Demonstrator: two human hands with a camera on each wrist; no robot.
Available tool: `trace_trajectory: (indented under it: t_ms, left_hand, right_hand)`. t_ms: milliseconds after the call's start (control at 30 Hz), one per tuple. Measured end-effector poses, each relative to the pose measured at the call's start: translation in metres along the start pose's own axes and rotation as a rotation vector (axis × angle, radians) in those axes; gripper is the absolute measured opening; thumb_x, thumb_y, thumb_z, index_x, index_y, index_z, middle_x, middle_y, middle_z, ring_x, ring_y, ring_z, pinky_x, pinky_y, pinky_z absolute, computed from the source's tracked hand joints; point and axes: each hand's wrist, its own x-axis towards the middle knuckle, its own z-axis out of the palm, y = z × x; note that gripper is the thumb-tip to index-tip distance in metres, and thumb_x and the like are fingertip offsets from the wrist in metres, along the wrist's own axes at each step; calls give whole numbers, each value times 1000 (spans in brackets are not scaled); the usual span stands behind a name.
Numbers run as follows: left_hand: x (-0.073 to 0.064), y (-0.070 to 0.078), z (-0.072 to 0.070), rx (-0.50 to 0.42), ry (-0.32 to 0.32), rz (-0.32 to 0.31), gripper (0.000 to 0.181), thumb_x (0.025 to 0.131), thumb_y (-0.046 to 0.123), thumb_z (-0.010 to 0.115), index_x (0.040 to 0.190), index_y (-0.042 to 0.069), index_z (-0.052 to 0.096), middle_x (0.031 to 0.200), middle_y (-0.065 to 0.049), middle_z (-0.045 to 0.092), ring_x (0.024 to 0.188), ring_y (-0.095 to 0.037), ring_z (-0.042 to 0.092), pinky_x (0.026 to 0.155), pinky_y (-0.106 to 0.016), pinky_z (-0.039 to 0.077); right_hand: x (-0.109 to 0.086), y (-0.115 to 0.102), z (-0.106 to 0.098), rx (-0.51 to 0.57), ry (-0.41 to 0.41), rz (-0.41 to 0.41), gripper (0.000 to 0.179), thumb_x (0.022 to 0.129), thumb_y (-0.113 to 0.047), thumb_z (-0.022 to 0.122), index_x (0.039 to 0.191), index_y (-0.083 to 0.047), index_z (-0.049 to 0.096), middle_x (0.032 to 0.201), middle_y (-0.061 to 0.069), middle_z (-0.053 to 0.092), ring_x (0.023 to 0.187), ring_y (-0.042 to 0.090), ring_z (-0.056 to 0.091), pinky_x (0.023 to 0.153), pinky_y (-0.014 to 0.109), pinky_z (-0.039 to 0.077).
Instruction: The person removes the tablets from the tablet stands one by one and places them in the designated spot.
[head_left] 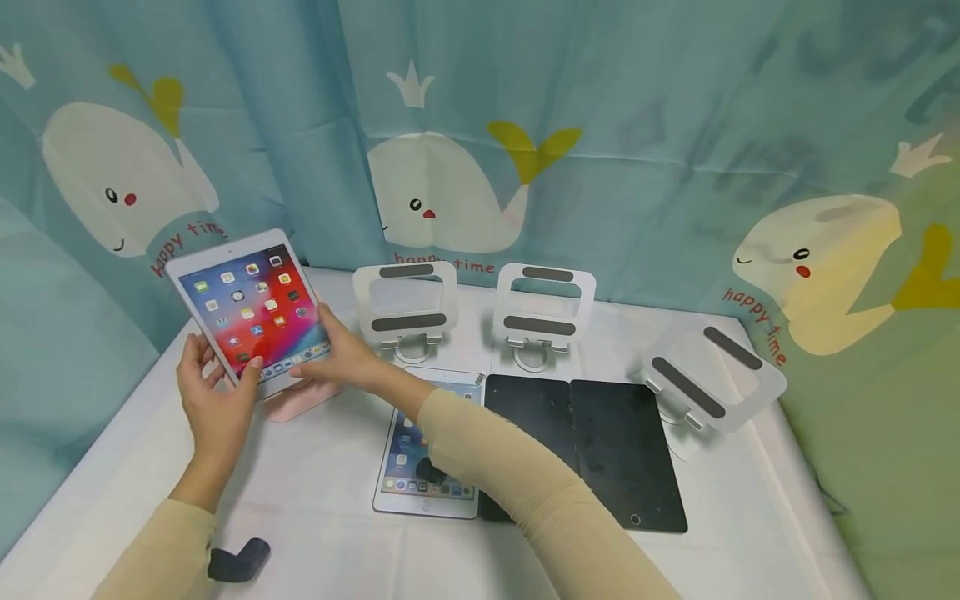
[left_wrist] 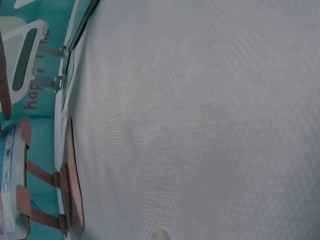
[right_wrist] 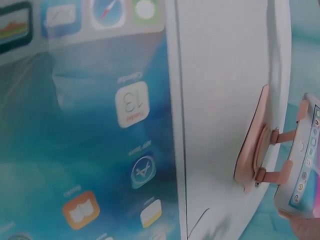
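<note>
A white tablet (head_left: 255,308) with its home screen lit leans on a pink stand (head_left: 303,400) at the left of the table. In the right wrist view, the stand's two hooks (right_wrist: 285,172) catch the tablet's lower edge. My left hand (head_left: 217,408) grips the tablet's lower left, its thumb over the screen's bottom and fingers at the side and behind. With my right hand (head_left: 341,354) I hold the lower right corner, thumb along the bottom edge and fingers at the right side. Part of the stand is hidden behind the tablet and hand.
Two white stands (head_left: 408,322) (head_left: 540,323) stand at the back, and another white stand (head_left: 712,379) is angled at the right. A second white tablet (head_left: 397,492) lies flat beside two black tablets (head_left: 626,458), partly under my right arm. A printed curtain (head_left: 645,192) hangs behind.
</note>
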Motion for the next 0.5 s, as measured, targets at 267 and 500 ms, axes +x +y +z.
trace_trajectory:
  t_ms: [267, 500]
  left_hand:
    - [-2, 3, 3, -54, 22, -39, 73, 92, 19, 60, 150, 15, 15, 148, -7, 28, 133, -17, 30, 108, -24, 33]
    - [4, 6, 7, -122, 74, -55, 74, 90, 16, 61, 148, 13, 16, 144, -9, 28, 123, -3, 27, 103, -20, 31]
  right_hand:
    - [1, -3, 8, 113, 15, 61, 92, 80, -17, 75, 151, -23, 18, 156, -3, 22, 135, 14, 31, 106, 32, 37]
    - [3, -6, 11, 156, 48, 67, 82, 84, -21, 70, 150, -20, 20, 142, 0, 38, 125, 12, 39, 99, 32, 44]
